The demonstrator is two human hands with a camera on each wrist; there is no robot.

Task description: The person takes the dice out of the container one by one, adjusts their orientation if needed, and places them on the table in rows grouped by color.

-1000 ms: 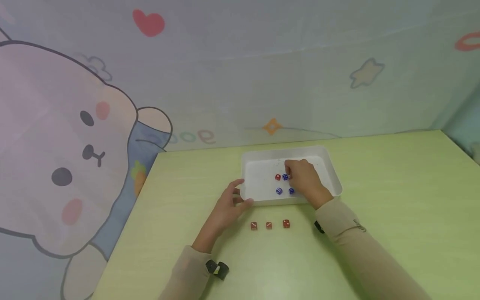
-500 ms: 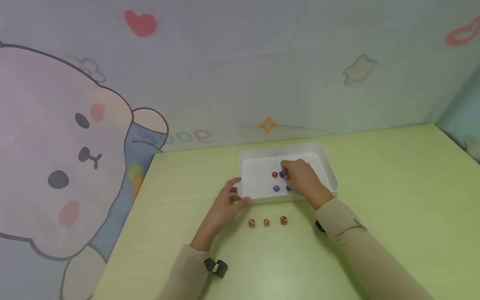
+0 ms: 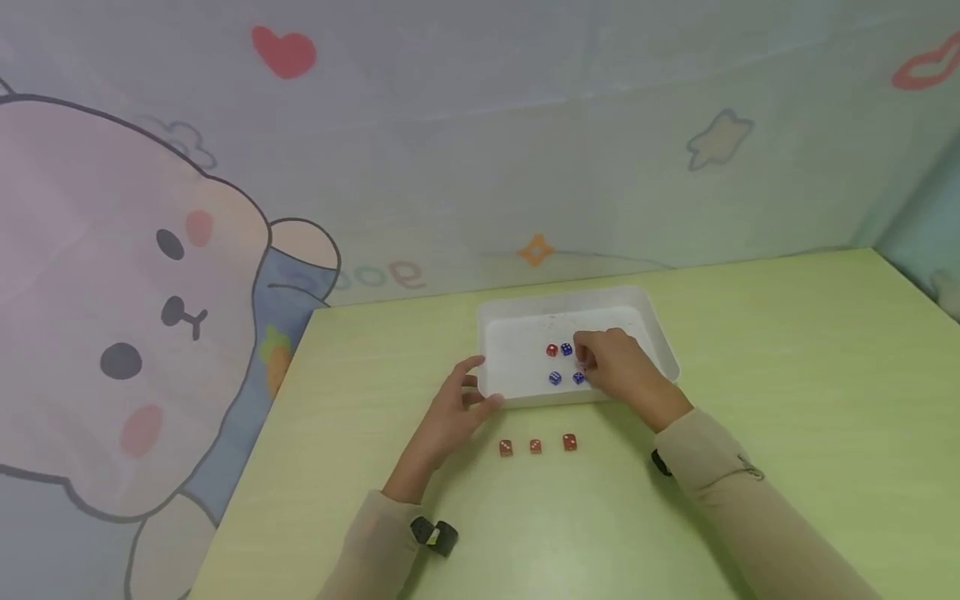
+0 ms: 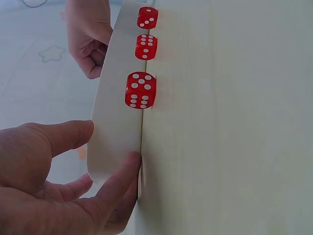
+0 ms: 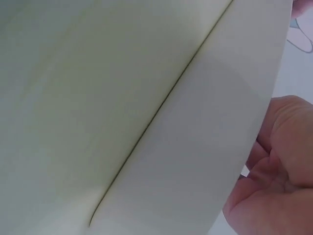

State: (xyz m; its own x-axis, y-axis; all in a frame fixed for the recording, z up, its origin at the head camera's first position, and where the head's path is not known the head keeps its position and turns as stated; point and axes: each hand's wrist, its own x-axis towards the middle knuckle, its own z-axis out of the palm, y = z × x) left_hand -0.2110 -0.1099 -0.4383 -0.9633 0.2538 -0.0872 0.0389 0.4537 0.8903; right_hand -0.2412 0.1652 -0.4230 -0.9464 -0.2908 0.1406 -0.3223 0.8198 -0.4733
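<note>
A shallow white tray (image 3: 510, 333) stands on the table. My left hand (image 3: 455, 414) grips its near left corner, thumb at the front wall and fingers at the left side. Inside the tray I see a red die (image 3: 552, 350) beside a blue die (image 3: 566, 349); two more blue dice lie nearer, one blue die (image 3: 555, 378) left of another blue die (image 3: 578, 377). Over the tray my right hand (image 3: 618, 364) has its fingertips pinched together, with a trace of red at them; the hand mostly hides what is there. The right wrist view shows curled right-hand fingers (image 5: 288, 147) behind the tray wall.
On the pale green table (image 3: 787, 375), three red dice stand in a row before the tray: a left die (image 3: 506, 448), a middle die (image 3: 536, 447) and a right die (image 3: 570, 442). A cartoon-printed backdrop (image 3: 450, 150) hangs behind the table.
My right hand has shifted slightly right and turned, uncovering more of the blue dice beside it. My left hand keeps its hold on the tray corner.
</note>
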